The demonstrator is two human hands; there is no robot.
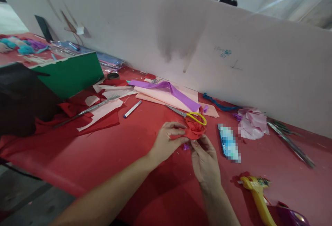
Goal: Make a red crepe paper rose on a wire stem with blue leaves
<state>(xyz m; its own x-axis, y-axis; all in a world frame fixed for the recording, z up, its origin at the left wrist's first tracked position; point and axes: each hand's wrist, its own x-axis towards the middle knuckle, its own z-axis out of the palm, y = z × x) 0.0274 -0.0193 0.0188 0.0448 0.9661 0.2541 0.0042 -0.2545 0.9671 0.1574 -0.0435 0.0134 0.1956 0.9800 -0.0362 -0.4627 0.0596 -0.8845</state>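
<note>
Left hand (166,144) and right hand (206,162) pinch red paper (195,130), centre of the frame.
Both grips look nearly closed; squeezing harder might crush it, and the scissors (185,114) just behind could snag it.

On the table (109,160), scissors (178,111) are laid just behind the held paper (195,133), a marker (132,109) is placed left, a glue gun (258,197) front right, sheets (158,95) behind.
</note>
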